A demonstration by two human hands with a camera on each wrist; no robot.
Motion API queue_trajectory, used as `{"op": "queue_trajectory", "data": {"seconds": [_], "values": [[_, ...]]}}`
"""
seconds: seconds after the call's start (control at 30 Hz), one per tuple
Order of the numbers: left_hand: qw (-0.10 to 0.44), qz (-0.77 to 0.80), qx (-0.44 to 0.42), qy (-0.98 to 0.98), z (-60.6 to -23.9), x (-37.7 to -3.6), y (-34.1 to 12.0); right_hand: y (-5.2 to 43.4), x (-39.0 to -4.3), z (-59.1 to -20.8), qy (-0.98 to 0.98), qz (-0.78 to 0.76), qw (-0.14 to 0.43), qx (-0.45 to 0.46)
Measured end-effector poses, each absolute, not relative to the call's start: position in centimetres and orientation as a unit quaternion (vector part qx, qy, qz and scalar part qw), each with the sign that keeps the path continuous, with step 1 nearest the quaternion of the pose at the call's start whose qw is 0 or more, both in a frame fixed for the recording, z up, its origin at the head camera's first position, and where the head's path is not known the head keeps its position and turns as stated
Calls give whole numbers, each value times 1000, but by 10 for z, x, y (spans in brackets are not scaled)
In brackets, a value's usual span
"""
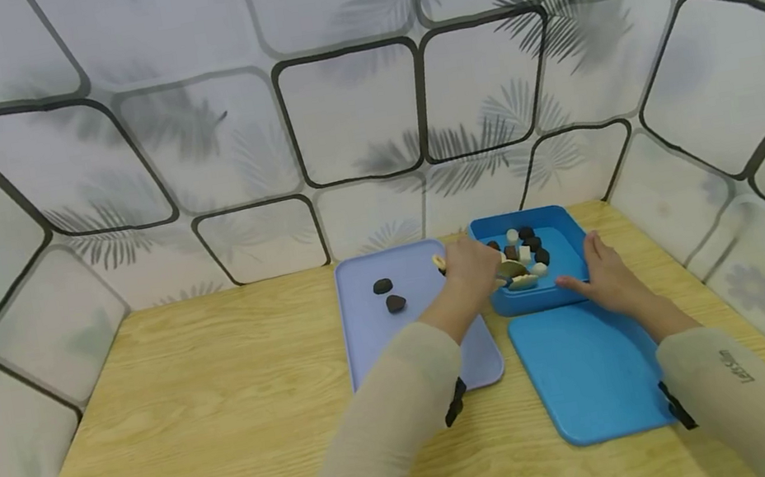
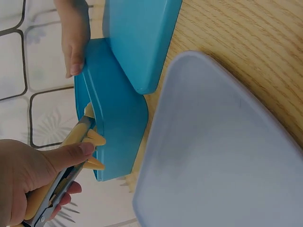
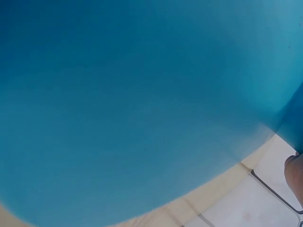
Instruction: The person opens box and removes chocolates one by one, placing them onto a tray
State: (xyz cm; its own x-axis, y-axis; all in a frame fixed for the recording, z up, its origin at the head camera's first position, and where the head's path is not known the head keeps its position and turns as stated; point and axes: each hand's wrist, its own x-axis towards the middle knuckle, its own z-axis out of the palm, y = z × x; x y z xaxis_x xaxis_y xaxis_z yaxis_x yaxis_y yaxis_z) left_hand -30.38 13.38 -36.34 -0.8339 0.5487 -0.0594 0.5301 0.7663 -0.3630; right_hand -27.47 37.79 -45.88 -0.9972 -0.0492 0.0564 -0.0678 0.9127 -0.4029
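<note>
While the right hand (image 1: 603, 279) rests flat against the blue box (image 1: 563, 243), the left hand (image 1: 470, 268) grips yellow tongs (image 2: 71, 156).

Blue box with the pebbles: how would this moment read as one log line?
left hand: grips tongs over blue box | right hand: steadies box | lilac tray: two dark pebbles

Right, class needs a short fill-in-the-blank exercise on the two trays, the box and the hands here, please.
The left hand grips a pair of ____.
The tongs reach into the deep blue ____.
On the pale lilac tray lie ____ dark pebbles.
The right hand rests against the box and holds ____.

Missing words: tongs; box; two; nothing
</note>
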Motion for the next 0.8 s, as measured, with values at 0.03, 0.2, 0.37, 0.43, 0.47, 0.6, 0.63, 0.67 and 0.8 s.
{"op": "queue_trajectory", "data": {"seconds": [0.03, 0.2, 0.37, 0.43, 0.47, 0.6, 0.63, 0.67, 0.8], "values": [[28, 182, -287, -940, -365, -304, 133, 378, -275, -459, -978, 206, 23, 30], [46, 164, -288, -942, -371, -305, 129, 379, -275, -460, -979, 198, 27, 36], [57, 149, -295, -942, -373, -306, 124, 378, -274, -460, -981, 190, 28, 41], [60, 146, -294, -943, -373, -306, 121, 377, -273, -459, -981, 186, 32, 43], [60, 146, -294, -943, -372, -307, 120, 377, -273, -459, -981, 184, 35, 45], [60, 141, -292, -944, -370, -309, 115, 378, -271, -459, -982, 175, 53, 54], [60, 137, -291, -945, -370, -310, 113, 378, -271, -458, -982, 174, 55, 54], [60, 137, -290, -945, -369, -310, 112, 378, -271, -458, -981, 175, 55, 55], [53, 131, -284, -948, -366, -313, 106, 377, -271, -457, -982, 176, 47, 55]]}}
